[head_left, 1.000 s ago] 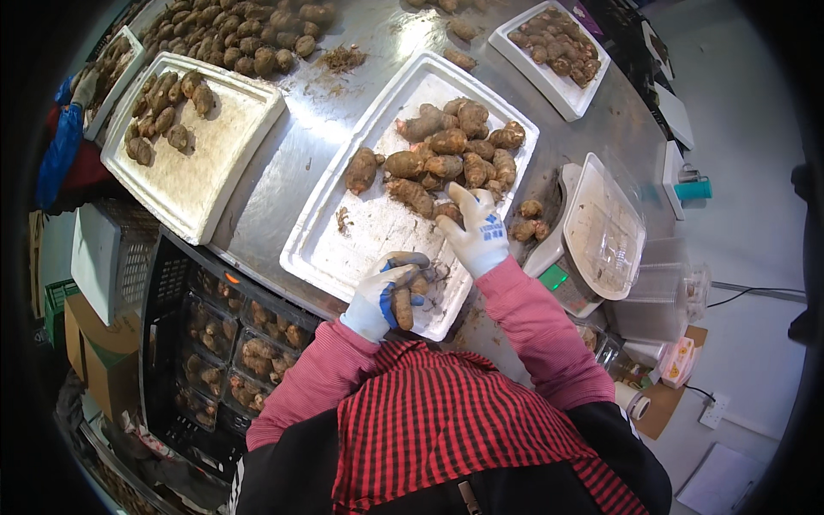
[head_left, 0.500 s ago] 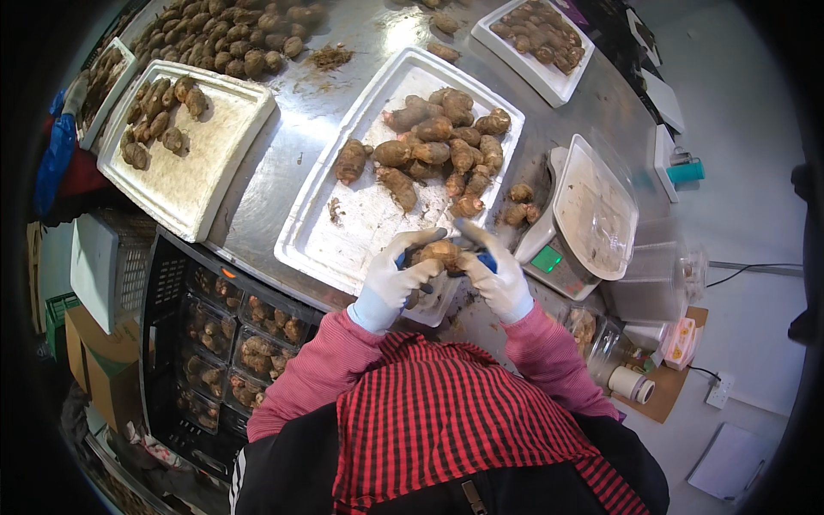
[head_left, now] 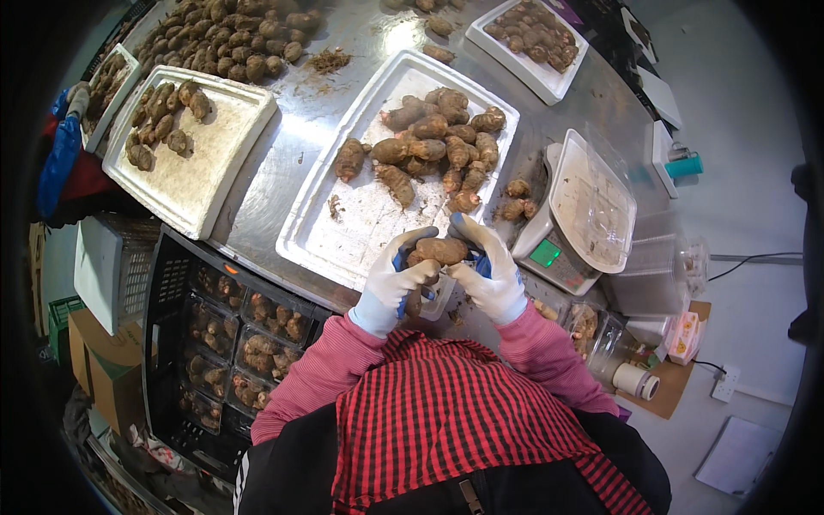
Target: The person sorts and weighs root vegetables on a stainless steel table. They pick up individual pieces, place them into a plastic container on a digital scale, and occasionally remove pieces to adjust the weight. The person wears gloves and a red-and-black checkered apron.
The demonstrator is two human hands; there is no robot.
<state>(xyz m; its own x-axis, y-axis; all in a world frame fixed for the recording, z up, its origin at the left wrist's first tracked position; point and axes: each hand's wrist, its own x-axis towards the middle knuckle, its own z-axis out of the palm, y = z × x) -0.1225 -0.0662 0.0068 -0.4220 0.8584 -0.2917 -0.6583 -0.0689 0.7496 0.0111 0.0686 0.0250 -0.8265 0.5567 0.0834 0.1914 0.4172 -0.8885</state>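
Both my hands wear white gloves with dark blue palms and fingertips. Between them, just past the near edge of the white foam tray (head_left: 300, 251), is a brown taro corm (head_left: 441, 250). My left hand (head_left: 390, 281) curls round its left end, and my right hand (head_left: 492, 279) grips its right end. Beneath them, partly covered, is a clear plastic box (head_left: 439, 302); a brown lump (head_left: 413, 302) shows below my left fingers, possibly another corm. In the tray lies a heap of hairy taro corms (head_left: 431, 129), some with pinkish ends.
Right of the tray stands a scale (head_left: 549, 253) with a green display and a clear lid on its pan. Loose corms (head_left: 516, 206) lie between them. A black crate (head_left: 154, 343) with filled boxes is at lower left. Another person's gloved hand (head_left: 79, 100) shows at far left, near foam trays.
The corm between my hands has turned, showing its side lengthwise. My right fingers have shifted round its end. The view has moved slightly; the tray's heap looks the same.
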